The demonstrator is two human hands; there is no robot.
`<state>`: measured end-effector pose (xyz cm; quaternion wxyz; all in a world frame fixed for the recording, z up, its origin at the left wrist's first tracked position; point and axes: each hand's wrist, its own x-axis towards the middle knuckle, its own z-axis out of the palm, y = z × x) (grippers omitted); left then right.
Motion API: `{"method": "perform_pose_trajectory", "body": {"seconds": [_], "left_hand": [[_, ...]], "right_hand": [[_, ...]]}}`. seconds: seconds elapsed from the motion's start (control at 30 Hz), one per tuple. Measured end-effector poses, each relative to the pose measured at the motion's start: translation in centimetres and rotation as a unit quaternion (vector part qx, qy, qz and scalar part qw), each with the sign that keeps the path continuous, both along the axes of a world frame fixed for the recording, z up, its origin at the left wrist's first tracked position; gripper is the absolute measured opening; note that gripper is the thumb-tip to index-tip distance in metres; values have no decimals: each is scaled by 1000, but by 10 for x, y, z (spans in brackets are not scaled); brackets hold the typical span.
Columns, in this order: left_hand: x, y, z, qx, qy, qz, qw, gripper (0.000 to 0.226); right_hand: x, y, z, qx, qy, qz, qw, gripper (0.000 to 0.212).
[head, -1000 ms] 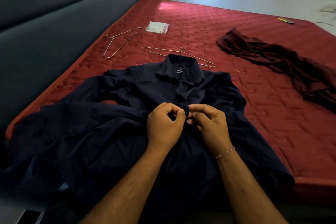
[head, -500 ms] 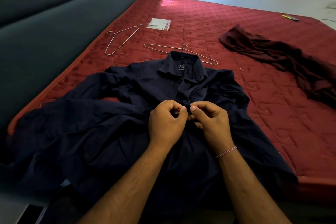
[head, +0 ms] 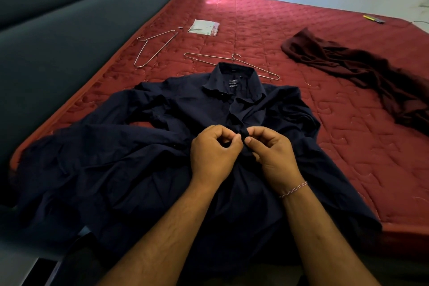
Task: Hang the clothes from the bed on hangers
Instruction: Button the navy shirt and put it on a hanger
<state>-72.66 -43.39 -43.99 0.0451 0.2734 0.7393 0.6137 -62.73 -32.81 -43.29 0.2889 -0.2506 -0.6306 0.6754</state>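
Head view: left hand (head: 212, 154) and right hand (head: 272, 154) pinch navy shirt (head: 144, 169); collar label (head: 232, 83) seemingly unreadable.

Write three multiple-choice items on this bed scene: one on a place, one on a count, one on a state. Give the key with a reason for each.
1. Where does the maroon garment lie?
A. On the mattress, right of the navy shirt
B. Under the navy shirt
C. On a hanger

2. How many wire hangers lie on the mattress?
A. One
B. Two
C. Four

3. What are the hands doing?
A. Resting flat on the mattress
B. Lifting a hanger
C. Pinching the shirt's front placket

Key: 1 A, it lies crumpled on the red quilting apart from the shirt. 2 B, the left hanger lies near the headboard and the second hanger beyond the collar. 3 C, the left hand and right hand meet with fingertips closed on the fabric at mid-chest.
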Motion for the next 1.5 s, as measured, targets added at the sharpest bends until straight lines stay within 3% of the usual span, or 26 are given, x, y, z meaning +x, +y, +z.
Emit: {"method": "perform_pose_trajectory", "body": {"seconds": [0.23, 0.37, 0.83, 1.1, 1.23, 1.4, 1.5], "left_hand": [[1, -2, 2, 25, -12, 21, 999, 17], [0, -1, 1, 21, -11, 3, 1000, 16], [-1, -1, 1, -5, -9, -29, 1000, 15], [-2, 0, 1, -50, -18, -28, 998, 15], [-4, 0, 0, -51, -23, -42, 998, 14], [-6, 0, -3, -54, -21, -62, 996, 13], [-10, 0, -5, -52, -34, -84, 995, 14]], "right_hand": [[2, 1, 8, -133, 59, 17, 989, 20], [4, 2, 8, -156, 75, 31, 984, 18], [3, -5, 9, -89, 36, 13, 995, 19], [4, -7, 5, 19, 12, -15, 1000, 25], [2, -8, 8, -6, 16, -17, 1000, 32], [2, -8, 8, 16, 13, 3, 1000, 12], [1, -8, 8, 32, 21, 11, 999, 11]]}}
